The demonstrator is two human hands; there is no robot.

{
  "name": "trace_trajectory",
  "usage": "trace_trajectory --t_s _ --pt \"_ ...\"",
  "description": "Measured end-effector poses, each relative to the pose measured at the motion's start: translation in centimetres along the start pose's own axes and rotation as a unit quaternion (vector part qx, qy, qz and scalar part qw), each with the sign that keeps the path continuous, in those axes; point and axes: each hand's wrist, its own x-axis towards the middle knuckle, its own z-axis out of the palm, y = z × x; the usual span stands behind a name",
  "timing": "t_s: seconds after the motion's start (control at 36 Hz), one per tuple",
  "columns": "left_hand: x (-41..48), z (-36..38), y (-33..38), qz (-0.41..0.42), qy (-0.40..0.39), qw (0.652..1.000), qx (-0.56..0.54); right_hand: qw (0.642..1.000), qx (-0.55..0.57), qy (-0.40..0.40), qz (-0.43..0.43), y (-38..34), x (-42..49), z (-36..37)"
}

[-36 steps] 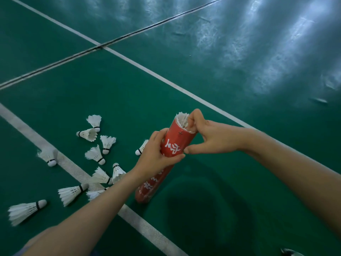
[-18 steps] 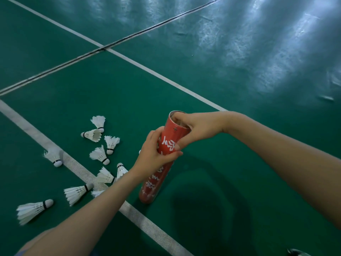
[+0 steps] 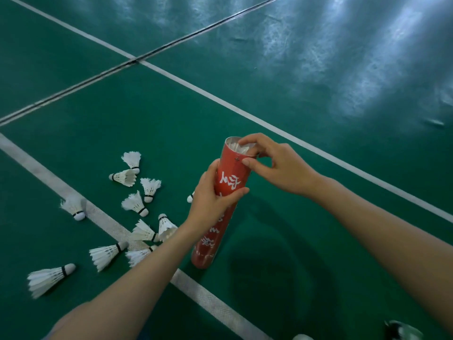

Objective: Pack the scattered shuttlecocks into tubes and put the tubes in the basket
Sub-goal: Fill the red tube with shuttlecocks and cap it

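A red tube point(image 3: 231, 168) with white lettering stands tilted, its base on the green court floor by a white line. My left hand point(image 3: 210, 204) grips it round the upper half. My right hand point(image 3: 279, 165) curls over the open top, index finger across the mouth and thumb against the outer wall. White feathers of a shuttlecock point(image 3: 239, 148) show just inside the rim. Several loose shuttlecocks lie on the floor to the left, among them one far left point(image 3: 49, 277), one on the line point(image 3: 74, 207) and one near my left forearm point(image 3: 165, 224). No basket is in view.
White court lines point(image 3: 107, 224) cross the green floor, and a dark seam point(image 3: 147, 54) runs diagonally at the back. A dark and pale object point(image 3: 402, 331) pokes in at the bottom right corner. Bare glossy floor stretches to the right and beyond.
The shuttlecock that stuck out of the tube's top has gone down inside the rim. My right hand pushed it in and now curls over the mouth. My left hand kept its grip.
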Motion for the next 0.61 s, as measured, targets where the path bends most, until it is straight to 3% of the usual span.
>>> trace_trajectory --t_s 0.19,0.33,0.44,0.61 --pt "-0.9 6.5 2.4 0.006 -0.119 0.992 0.046 0.986 -0.073 0.025 0.145 1.3 -7.8 -4.2" --pt "-3.2 10.7 5.5 0.035 -0.204 0.968 0.145 0.959 -0.042 0.134 0.247 1.7 -14.9 -6.2" --pt "-5.9 12.4 5.8 0.058 -0.254 0.933 0.249 0.917 -0.030 0.185 0.351 2.3 -20.0 -7.1" --pt "-9.5 12.9 4.0 0.083 -0.320 0.861 0.387 0.869 0.006 0.164 0.466 4.8 -26.2 -5.1"
